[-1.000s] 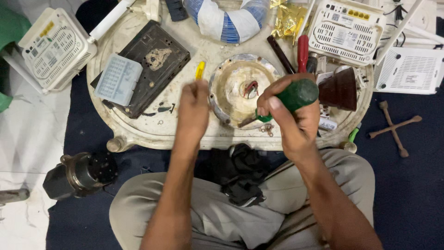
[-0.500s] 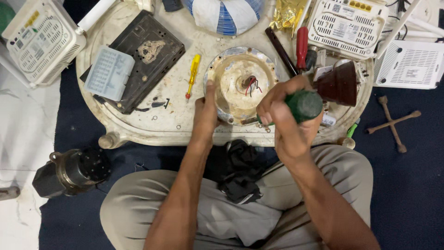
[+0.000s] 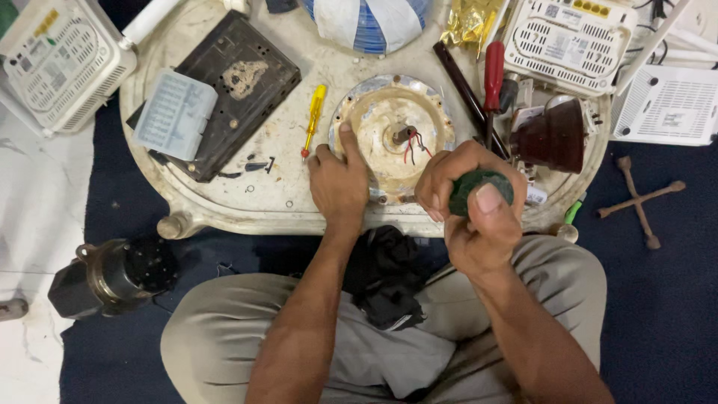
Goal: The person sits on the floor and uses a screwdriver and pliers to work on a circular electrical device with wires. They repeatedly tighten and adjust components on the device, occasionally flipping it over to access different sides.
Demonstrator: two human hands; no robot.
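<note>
At frame centre, left hand [image 3: 338,179] presses the round metal motor plate's [image 3: 392,137] left rim with fingers spread flat, while right hand [image 3: 471,217] fingers clench a dark green tool handle [image 3: 470,188] at the pale table's [image 3: 247,202] near edge.

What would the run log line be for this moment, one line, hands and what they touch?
left hand: pressing round metal cover | right hand: gripping green tool handle | yellow screwdriver: untouched on tray

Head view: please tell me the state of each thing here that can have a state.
Round motor housing: lying flat, wires sticking out, left hand pressing on its rim.
Green-handled tool: gripped in right hand, tip hidden.
Yellow screwdriver: lying loose, untouched.
Red screwdriver: lying loose.
Clear plastic box: closed, resting on black case.
</note>
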